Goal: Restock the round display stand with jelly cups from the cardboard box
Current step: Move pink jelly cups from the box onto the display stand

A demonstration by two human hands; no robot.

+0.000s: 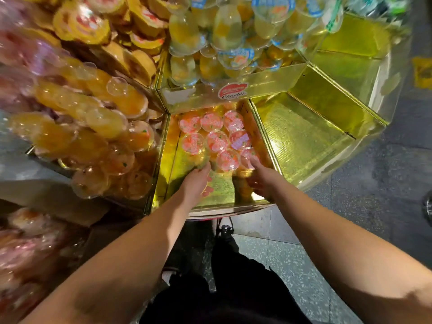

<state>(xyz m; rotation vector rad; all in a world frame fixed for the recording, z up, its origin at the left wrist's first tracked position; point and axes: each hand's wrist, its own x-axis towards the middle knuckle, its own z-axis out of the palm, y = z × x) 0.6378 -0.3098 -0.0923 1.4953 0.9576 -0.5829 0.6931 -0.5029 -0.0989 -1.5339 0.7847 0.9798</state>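
Note:
A gold round display stand (311, 146) fills the upper view, split into wedge compartments. The compartment straight ahead holds several jelly cups (216, 140) with pink and orange lids, grouped at its back. My left hand (195, 182) reaches in palm down, its fingertips at a cup (194, 143) on the group's front left. My right hand (261, 176) stretches to the cup (249, 156) at the front right, fingers touching it. The view does not show whether either hand grips its cup. No cardboard box is visible.
Left compartments are heaped with orange jelly cups (93, 127); an upper tier holds yellow cups with blue lids (233, 38). Two bare gold compartments (339, 106) lie to the right. Speckled floor (292, 265) and my dark trousers (233, 288) are below.

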